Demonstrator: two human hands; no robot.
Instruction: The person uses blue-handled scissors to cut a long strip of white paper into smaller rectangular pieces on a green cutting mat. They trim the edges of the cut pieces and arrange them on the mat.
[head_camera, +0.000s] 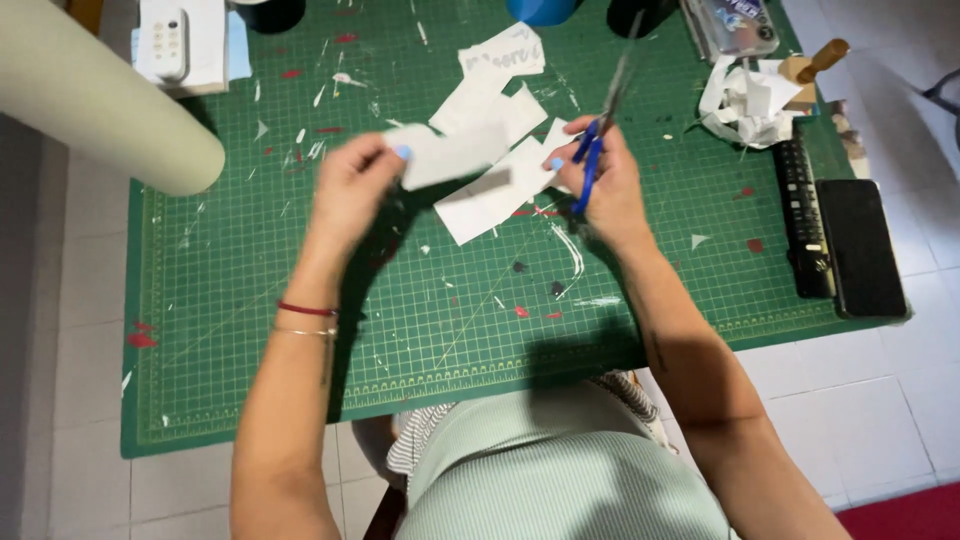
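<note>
The left hand (352, 185) is raised above the green cutting mat (250, 330), its fingers and thumb pinched together on one end of a white paper strip (450, 155). The strip runs from that hand toward the right hand and appears blurred, so its exact edge is hard to tell.

The right hand (605, 185) is closed around the blue handles of a pair of scissors (600, 130). The blades point away from the person, up and beyond that hand; whether they are parted or together cannot be told, the blades being blurred.

Below and between the two hands, several white paper pieces (490, 195) lie on the mat, some overlapping; more lie just beyond the hands. A heap of white paper offcuts (745, 100) sits beyond and outward of the right hand, near a wooden-handled tool (815, 62). A black phone (860, 245) lies on the worktop well outward of the right hand, beside a dark ruler-like bar (805, 220). A pale paper roll (100, 95) lies beyond and outward of the left hand, well apart from it.
</note>
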